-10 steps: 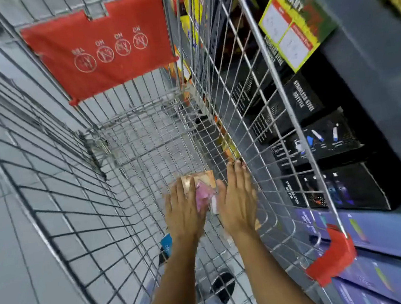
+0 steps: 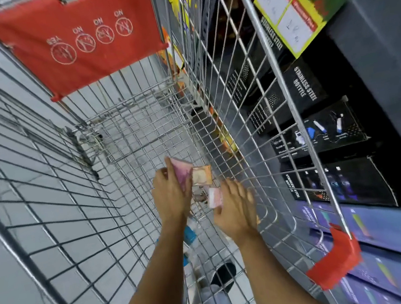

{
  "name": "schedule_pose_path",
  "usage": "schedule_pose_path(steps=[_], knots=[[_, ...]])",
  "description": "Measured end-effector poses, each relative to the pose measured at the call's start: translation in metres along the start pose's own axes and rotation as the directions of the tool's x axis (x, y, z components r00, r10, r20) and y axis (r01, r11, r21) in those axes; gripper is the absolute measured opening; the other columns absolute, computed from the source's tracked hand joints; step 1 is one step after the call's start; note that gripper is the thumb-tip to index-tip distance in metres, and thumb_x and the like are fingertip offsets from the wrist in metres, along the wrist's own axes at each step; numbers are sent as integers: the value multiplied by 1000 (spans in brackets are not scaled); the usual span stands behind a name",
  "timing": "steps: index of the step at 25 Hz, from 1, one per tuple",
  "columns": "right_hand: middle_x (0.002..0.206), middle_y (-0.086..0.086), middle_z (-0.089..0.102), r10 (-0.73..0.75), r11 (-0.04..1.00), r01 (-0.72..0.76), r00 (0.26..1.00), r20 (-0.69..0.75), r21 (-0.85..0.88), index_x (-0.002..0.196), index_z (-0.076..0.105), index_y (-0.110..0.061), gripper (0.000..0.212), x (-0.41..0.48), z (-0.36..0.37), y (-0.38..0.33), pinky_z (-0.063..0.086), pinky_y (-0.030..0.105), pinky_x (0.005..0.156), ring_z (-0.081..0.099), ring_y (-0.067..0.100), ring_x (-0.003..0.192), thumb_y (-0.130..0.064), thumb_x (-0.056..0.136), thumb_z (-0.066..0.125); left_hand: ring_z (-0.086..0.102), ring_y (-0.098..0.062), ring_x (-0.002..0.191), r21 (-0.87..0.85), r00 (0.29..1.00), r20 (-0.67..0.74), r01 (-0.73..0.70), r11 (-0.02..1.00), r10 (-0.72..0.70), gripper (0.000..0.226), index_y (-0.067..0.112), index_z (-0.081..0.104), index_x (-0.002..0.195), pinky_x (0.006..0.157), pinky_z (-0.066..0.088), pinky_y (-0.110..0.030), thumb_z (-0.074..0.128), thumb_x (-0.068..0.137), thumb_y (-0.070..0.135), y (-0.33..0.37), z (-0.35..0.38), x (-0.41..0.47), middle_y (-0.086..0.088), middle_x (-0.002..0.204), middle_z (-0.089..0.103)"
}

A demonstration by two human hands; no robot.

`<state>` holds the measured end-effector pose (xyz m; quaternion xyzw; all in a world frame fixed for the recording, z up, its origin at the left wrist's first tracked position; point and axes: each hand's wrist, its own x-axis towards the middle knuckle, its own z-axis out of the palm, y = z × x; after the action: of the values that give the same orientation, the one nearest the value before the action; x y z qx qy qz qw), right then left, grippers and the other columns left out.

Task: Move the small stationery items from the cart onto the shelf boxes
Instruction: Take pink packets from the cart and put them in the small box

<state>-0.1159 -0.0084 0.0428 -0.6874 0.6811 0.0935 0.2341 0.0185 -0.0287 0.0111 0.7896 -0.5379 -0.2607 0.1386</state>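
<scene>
Both my hands reach deep into a wire shopping cart [image 2: 55, 201]. My left hand [image 2: 171, 194] grips a small pink packet [image 2: 182, 170], lifted off the cart floor and tilted. Right behind it lies an orange-tan packet [image 2: 202, 175] on the cart bottom. My right hand [image 2: 236, 207] is closed around a pale pink-and-white packet [image 2: 214, 197] near the cart's right wall. Whether that one is off the floor I cannot tell.
A red child-seat flap [image 2: 77, 40] closes the cart's far end. Shelves on the right hold black bottle boxes [image 2: 305, 87] and blue boxes [image 2: 382, 227]. A red corner bumper [image 2: 336, 259] sticks out near my right forearm. A black shoe [image 2: 223, 274] shows below the cart floor.
My left hand has picked up the pink packet and raised it. My right hand has pulled back towards me and closed on a second pale packet. The view has tilted a little.
</scene>
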Motion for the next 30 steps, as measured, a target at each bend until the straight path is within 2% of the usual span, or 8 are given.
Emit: schedule_pose_path(steps=[7,10,15,19,22,24,27,30], knots=[[134,10,48,-101,985,106,994,44,-136,135,36,-16,62,7,4,7,26,41,112,42,26,127,-5,80,63,52,-29,93,20,997,-14,73,997,-73,78,19,12,148,73,52,-40,50,88,53,8,-39,23,-20,114,49],[134,14,48,-98,985,105,993,58,-136,138,32,-15,61,9,-5,5,34,42,106,49,28,120,-16,85,62,52,-27,89,-3,993,-59,101,995,-101,77,22,15,147,71,55,-41,47,87,58,8,-50,26,-18,110,49],[111,9,56,87,977,-59,988,-125,206,130,43,-17,58,-12,-59,-17,51,34,76,57,22,90,-43,82,63,54,-29,87,-7,993,-111,48,999,-49,71,24,25,142,70,57,-44,46,86,62,10,-85,19,-18,107,50],[105,7,57,130,937,2,926,-353,350,126,52,-18,57,-37,-121,-42,42,27,66,57,23,87,-42,77,68,53,-34,95,-40,990,-138,-34,999,28,67,22,33,139,71,52,-40,52,85,56,45,-144,6,-19,110,53],[94,10,58,126,948,49,850,-512,314,116,58,-17,50,-63,-184,-52,49,30,59,60,30,80,-37,72,71,54,-40,96,-76,971,-187,-164,984,147,67,17,38,138,74,50,-44,58,84,51,89,-195,-5,-23,108,54],[82,10,59,83,973,85,744,-663,217,103,63,-15,42,-83,-225,-49,52,33,52,62,30,72,-35,67,74,54,-41,92,-113,949,-233,-243,963,212,64,16,42,135,74,49,-45,59,83,51,125,-223,-12,-24,103,54],[79,9,61,107,989,19,596,-796,147,97,66,-13,42,-121,-284,-19,50,32,45,63,30,71,-36,64,76,54,-43,93,-151,892,-292,-399,904,345,59,13,49,129,73,47,-46,64,81,46,195,-252,-33,-26,103,55],[82,10,64,268,963,-135,448,-853,232,99,67,-14,45,-165,-327,39,52,33,44,65,31,75,-38,62,77,52,-40,103,-184,840,-229,-534,826,492,63,16,48,130,80,49,-45,61,80,51,272,-251,-64,-21,111,54]])
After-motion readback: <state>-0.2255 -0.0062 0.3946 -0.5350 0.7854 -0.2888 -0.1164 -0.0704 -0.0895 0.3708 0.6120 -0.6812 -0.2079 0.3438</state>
